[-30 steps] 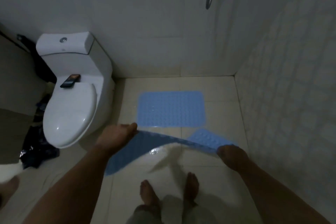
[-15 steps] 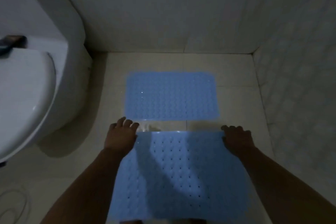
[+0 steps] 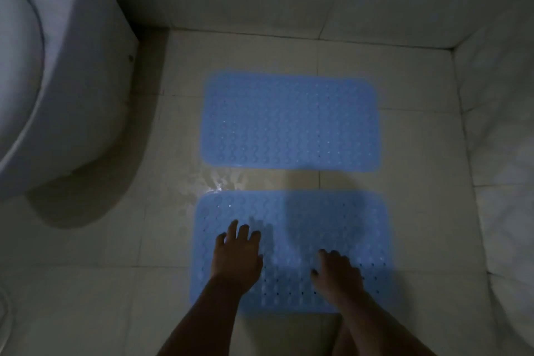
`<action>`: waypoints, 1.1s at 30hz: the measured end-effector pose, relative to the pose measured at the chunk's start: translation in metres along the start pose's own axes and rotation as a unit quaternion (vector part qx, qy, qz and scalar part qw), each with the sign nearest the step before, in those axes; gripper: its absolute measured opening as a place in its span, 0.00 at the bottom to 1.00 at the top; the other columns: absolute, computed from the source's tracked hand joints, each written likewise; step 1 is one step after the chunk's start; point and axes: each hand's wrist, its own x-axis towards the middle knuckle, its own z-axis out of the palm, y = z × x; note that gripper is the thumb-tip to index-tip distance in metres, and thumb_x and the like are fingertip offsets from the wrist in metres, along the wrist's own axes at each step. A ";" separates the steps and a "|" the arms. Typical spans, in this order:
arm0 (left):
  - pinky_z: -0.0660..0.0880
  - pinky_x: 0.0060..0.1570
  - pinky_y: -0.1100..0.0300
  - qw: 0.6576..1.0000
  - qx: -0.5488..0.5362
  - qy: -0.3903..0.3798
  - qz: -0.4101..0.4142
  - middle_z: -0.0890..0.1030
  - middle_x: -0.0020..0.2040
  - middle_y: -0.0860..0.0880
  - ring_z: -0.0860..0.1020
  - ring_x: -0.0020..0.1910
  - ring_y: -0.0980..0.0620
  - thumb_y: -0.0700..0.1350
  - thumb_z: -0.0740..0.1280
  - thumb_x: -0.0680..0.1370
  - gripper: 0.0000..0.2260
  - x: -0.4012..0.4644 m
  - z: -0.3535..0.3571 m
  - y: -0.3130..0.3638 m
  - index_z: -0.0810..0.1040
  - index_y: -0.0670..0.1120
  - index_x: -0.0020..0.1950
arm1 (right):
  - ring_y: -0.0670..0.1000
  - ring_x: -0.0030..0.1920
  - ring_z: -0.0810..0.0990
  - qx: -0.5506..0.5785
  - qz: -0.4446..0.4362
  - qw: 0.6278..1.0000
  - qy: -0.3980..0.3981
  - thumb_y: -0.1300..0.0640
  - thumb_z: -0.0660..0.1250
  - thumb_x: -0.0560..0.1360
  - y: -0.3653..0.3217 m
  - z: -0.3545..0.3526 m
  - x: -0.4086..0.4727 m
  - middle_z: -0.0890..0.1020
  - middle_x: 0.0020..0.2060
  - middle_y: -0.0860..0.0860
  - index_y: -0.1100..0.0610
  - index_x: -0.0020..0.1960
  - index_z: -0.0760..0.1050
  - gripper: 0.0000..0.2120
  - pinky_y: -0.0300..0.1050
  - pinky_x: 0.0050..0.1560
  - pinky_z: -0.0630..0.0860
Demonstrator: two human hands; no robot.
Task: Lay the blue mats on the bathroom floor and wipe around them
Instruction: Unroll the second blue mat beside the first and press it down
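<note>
Two blue rubber mats with small holes lie flat on the tiled bathroom floor. The far mat (image 3: 291,121) sits near the back wall. The near mat (image 3: 332,220) lies just in front of it, with a narrow strip of wet tile between them. My left hand (image 3: 237,257) rests palm down on the near mat's left half, fingers spread. My right hand (image 3: 336,272) presses on the mat's lower middle with its fingers bent. Neither hand holds anything.
A white toilet (image 3: 43,72) fills the left side, its base close to the mats. A puddle (image 3: 219,179) glistens on the tile between the mats. White tiled walls close off the back and the right (image 3: 497,130). Bare floor lies left of the near mat.
The near mat, held by its far corners before, now lies flat on the floor. Both hands have let go and moved back onto its surface. The view has dropped closer to the floor.
</note>
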 end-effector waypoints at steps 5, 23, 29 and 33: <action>0.49 0.79 0.41 0.999 -0.019 -0.036 -0.020 0.44 0.84 0.44 0.40 0.83 0.39 0.60 0.56 0.84 0.33 0.071 0.075 -0.016 0.47 0.49 0.84 | 0.57 0.75 0.64 0.023 0.002 0.999 0.028 0.40 0.57 0.81 0.002 0.044 0.097 0.63 0.76 0.54 0.47 0.80 0.54 0.31 0.54 0.69 0.70; 0.50 0.75 0.27 0.971 -0.007 0.240 0.015 0.47 0.85 0.44 0.45 0.83 0.38 0.77 0.53 0.76 0.45 0.236 0.204 -0.061 0.51 0.52 0.84 | 0.64 0.81 0.46 0.145 0.041 0.912 0.381 0.18 0.52 0.63 -0.027 0.133 0.296 0.45 0.82 0.59 0.46 0.83 0.45 0.57 0.73 0.75 0.49; 0.46 0.75 0.28 0.966 0.000 0.256 -0.018 0.43 0.85 0.45 0.41 0.83 0.39 0.78 0.50 0.75 0.45 0.247 0.208 -0.056 0.47 0.54 0.84 | 0.64 0.81 0.48 0.143 0.010 0.898 0.416 0.16 0.49 0.63 -0.022 0.124 0.314 0.47 0.82 0.59 0.48 0.82 0.52 0.56 0.72 0.76 0.48; 0.42 0.76 0.29 0.969 0.000 0.247 -0.015 0.39 0.84 0.47 0.36 0.82 0.40 0.79 0.48 0.75 0.44 0.246 0.207 -0.057 0.44 0.55 0.84 | 0.63 0.81 0.47 0.139 0.005 0.903 0.405 0.15 0.43 0.63 -0.016 0.125 0.315 0.47 0.82 0.59 0.47 0.82 0.52 0.57 0.72 0.76 0.48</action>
